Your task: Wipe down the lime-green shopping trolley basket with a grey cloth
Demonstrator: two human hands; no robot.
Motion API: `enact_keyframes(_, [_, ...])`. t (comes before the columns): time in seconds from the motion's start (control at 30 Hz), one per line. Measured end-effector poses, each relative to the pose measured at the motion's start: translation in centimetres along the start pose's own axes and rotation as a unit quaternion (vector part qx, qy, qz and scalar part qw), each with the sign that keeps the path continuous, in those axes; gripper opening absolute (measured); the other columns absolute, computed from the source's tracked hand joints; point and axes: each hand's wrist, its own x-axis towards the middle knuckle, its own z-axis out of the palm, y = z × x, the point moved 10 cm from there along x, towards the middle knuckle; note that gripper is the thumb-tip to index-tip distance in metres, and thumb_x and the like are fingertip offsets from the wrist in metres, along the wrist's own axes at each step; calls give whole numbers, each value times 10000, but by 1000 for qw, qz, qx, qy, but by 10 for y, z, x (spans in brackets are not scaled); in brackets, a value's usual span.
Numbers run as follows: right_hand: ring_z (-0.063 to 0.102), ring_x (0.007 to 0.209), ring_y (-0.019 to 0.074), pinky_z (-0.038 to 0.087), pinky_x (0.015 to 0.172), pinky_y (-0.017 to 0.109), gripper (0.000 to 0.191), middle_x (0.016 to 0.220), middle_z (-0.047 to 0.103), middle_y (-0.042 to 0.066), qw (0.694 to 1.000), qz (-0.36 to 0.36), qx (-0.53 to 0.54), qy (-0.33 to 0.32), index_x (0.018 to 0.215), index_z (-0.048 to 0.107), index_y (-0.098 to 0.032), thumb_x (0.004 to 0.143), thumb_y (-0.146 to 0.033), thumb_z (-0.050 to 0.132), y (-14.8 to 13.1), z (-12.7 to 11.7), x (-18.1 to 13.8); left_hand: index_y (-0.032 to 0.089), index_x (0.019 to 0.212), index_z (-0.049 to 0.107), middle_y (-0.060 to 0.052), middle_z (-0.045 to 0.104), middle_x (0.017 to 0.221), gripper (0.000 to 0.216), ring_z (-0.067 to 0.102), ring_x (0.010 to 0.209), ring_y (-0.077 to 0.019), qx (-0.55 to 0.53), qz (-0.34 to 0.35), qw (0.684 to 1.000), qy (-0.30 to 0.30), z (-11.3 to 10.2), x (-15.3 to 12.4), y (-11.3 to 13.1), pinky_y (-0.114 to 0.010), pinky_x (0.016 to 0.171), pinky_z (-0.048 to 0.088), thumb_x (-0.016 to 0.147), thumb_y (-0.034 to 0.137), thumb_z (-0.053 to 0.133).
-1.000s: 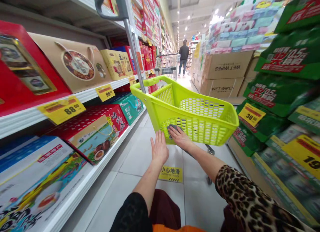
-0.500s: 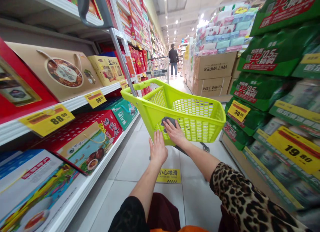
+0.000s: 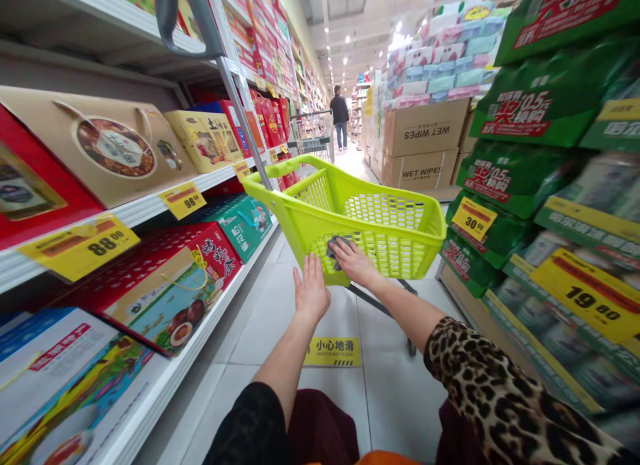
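A lime-green plastic shopping basket on wheels stands in the aisle in front of me, tilted, with its grey pull handle rising at the upper left. My right hand presses a small grey cloth flat against the basket's near mesh wall. My left hand lies with fingers stretched out against the basket's lower near corner, beside the right hand. The basket holds nothing that I can see.
Shelves of boxed gift sets with yellow price tags run along the left. Green bags and "WET WIPES" cartons are stacked on the right. A yellow wet-floor sticker lies on the tiles. A person and a metal cart stand far down the aisle.
My right hand with the cloth has shifted along the basket's near wall, first up, then slightly down. The view has turned a little to the right. My left hand stays on the basket's corner.
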Motion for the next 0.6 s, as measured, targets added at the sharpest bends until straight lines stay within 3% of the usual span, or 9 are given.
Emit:
enact_keyframes(0.13, [350, 1284, 302, 363, 1003, 494, 368, 1364, 450, 134, 1000, 11, 24, -5, 1169, 580, -79, 836, -89, 424, 7, 10, -24, 49, 1408, 197, -117, 137, 1507, 742, 119, 1390, -234, 10, 40, 999, 3, -13, 19, 21, -524, 1105, 137, 706, 140, 420])
enact_keyframes(0.3, [256, 1339, 280, 305, 1048, 486, 391, 1414, 390, 97, 997, 42, 17, 67, 1233, 532, -113, 871, -100, 387, 40, -28, -16, 65, 1412, 197, -108, 139, 1509, 689, 115, 1391, -226, 20, 48, 999, -4, -19, 44, 36, -525, 1106, 126, 752, 144, 376])
enact_keyframes(0.4, [268, 1334, 289, 278, 1053, 520, 384, 1412, 389, 104, 996, 49, 0, 68, 1227, 535, -104, 877, -104, 377, 54, -38, -6, 52, 1411, 194, -115, 136, 1510, 678, 110, 1392, -235, 15, 46, 998, -27, -12, 53, 44, -535, 1103, 120, 761, 147, 366])
enact_keyframes(0.6, [339, 1293, 310, 324, 1016, 530, 344, 1360, 457, 128, 1000, 1, -2, -18, 1135, 604, -79, 845, -87, 418, 40, 3, -30, 72, 1420, 170, -109, 123, 1515, 697, 80, 1395, -241, 3, 51, 998, -25, -7, 57, 48, -518, 1112, 99, 762, 162, 381])
